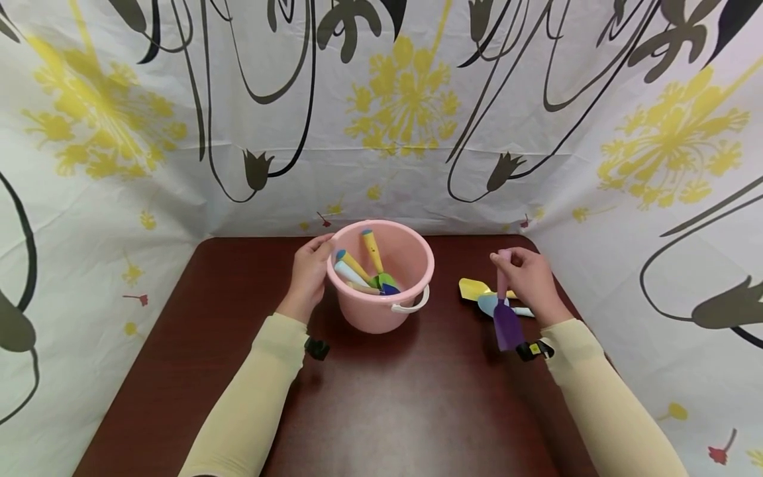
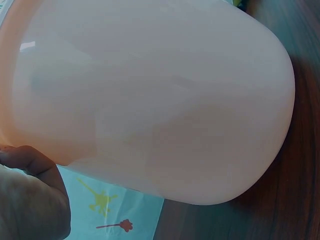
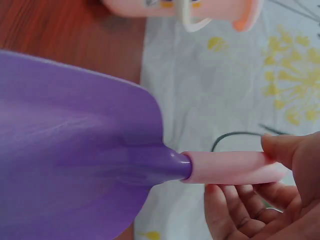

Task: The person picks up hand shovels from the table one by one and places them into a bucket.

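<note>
My left hand (image 1: pixel 308 275) holds the rim of a pink bucket (image 1: pixel 371 315) at its left side. In the left wrist view the bucket's smooth wall (image 2: pixel 165 100) fills most of the picture, with the thumb against its edge. Several small tools with yellow, white and tan handles lean inside, a green blade (image 1: pixel 383 281) among them. To the right, my right hand (image 1: pixel 530 275) pinches the pink handle (image 3: pixel 230 167) of a toy shovel near its end. The shovel's purple blade (image 1: pixel 508 328) hangs downward over the table.
A yellow shovel (image 1: pixel 473 289) and a light blue tool (image 1: pixel 489 304) with a white handle lie on the dark brown table (image 1: pixel 381 397) behind the purple blade. The bucket's white bail (image 1: pixel 412 307) hangs at its front right. Flower-patterned white cloth (image 1: pixel 357 179) surrounds the table's back and sides.
</note>
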The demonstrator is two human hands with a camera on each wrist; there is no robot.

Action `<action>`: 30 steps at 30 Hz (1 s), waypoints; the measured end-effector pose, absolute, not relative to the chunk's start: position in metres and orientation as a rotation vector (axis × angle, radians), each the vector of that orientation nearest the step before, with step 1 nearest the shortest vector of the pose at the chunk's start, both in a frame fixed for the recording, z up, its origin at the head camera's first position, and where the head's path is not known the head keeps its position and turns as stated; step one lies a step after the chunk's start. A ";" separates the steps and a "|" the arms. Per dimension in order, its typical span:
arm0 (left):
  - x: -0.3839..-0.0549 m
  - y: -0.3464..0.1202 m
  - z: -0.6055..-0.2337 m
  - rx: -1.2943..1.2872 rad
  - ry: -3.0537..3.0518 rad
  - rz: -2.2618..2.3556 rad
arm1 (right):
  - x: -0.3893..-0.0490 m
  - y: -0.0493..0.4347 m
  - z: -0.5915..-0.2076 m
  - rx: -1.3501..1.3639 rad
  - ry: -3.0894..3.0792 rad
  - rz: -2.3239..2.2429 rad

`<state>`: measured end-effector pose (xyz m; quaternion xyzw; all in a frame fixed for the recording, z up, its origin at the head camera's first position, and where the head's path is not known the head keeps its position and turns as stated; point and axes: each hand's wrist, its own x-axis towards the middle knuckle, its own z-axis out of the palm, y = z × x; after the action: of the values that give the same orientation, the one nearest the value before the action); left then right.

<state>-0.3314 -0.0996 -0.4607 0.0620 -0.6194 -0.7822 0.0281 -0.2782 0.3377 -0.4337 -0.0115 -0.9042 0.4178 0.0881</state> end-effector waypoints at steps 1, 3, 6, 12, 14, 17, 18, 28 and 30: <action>-0.331 -0.100 -0.461 0.194 -1.911 -2.415 | -0.277 0.335 -0.430 -0.025 -2.670 1.274; -0.332 -0.100 -0.461 0.197 -1.912 -2.413 | -0.274 0.329 -0.423 -0.017 -2.622 1.316; -0.332 -0.100 -0.461 0.194 -1.911 -2.412 | -0.272 0.321 -0.413 0.011 -2.565 1.286; -0.331 -0.100 -0.461 0.184 -1.895 -2.422 | -0.269 0.304 -0.399 0.055 -2.497 1.164; -0.332 -0.101 -0.461 0.177 -1.887 -2.425 | -0.268 0.299 -0.395 0.071 -2.480 1.165; -0.332 -0.100 -0.462 0.167 -1.880 -2.430 | -0.268 0.294 -0.391 0.091 -2.455 1.170; -0.332 -0.100 -0.462 0.164 -1.878 -2.432 | -0.268 0.292 -0.390 0.098 -2.444 1.170; -0.329 -0.099 -0.462 0.146 -1.850 -2.460 | -0.261 0.277 -0.372 0.125 -2.437 1.203; -0.329 -0.099 -0.462 0.144 -1.843 -2.465 | -0.260 0.275 -0.369 0.128 -2.438 1.222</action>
<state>-0.3290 -0.0989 -0.4620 0.0466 -0.5978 -0.7997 0.0302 -0.2605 0.2752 -0.3693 0.0460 -0.8742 0.4382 0.2041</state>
